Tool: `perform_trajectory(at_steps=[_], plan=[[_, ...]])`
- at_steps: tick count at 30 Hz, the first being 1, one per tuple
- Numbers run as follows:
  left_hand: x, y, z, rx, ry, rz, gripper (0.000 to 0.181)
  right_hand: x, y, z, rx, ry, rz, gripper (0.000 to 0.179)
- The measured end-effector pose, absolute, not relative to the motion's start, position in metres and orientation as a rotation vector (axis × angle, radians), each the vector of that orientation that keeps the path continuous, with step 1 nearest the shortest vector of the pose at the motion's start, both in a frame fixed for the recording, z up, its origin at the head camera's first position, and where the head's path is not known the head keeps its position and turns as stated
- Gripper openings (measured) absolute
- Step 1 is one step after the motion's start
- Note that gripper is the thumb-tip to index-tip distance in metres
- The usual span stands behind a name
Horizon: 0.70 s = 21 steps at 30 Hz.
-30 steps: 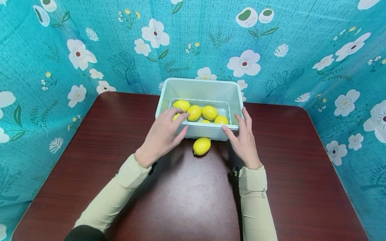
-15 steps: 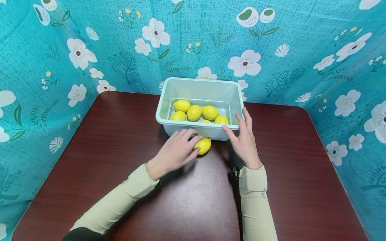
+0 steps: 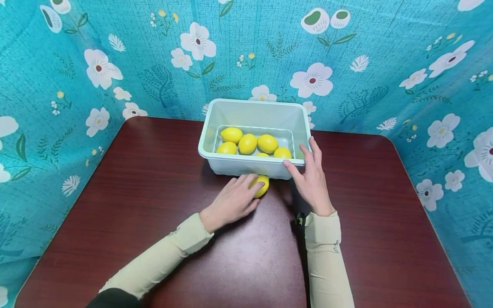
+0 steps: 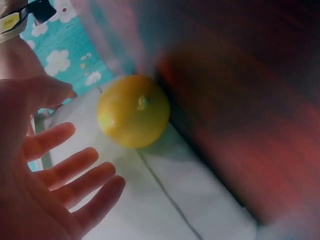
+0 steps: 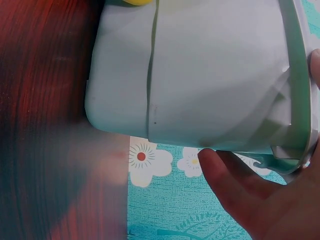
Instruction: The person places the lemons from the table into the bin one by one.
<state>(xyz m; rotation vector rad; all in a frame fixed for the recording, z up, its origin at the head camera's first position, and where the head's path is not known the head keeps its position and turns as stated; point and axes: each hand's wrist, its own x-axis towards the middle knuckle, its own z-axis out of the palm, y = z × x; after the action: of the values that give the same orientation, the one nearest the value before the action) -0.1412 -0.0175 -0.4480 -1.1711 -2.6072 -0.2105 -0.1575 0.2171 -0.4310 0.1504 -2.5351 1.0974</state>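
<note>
In the head view, a yellow lemon (image 3: 262,188) lies on the table right against the front wall of a pale plastic bin (image 3: 246,167). My left hand (image 3: 233,200) reaches in from the left, its fingers overlapping that lemon. The left wrist view shows the fingers extended and spread beside the lemon (image 4: 133,111), with a gap between them. At the bin's front right corner, my right hand (image 3: 313,184) grips the rim, thumb on the front edge and fingers at the right side. Several lemons (image 3: 247,144) sit inside the bin, one partly hidden by its front rim.
The dark red-brown wooden table (image 3: 369,214) carries the bin near its far edge. Right behind it hangs a turquoise floral cloth (image 3: 246,51), which also runs along both sides of the table.
My left hand has moved from over the bin's left front rim down and to the right, to the lemon in front of the bin. My right hand has stayed at the corner.
</note>
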Motion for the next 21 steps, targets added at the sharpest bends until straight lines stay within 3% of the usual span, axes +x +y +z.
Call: perform_trajectory(at_steps=[21], plan=[[-0.144, -0.004, -0.462, -1.14, -2.604, -0.167, 0.043, -0.158, 0.218, -0.43, 0.139, -2.543, 1.105, 0.072]])
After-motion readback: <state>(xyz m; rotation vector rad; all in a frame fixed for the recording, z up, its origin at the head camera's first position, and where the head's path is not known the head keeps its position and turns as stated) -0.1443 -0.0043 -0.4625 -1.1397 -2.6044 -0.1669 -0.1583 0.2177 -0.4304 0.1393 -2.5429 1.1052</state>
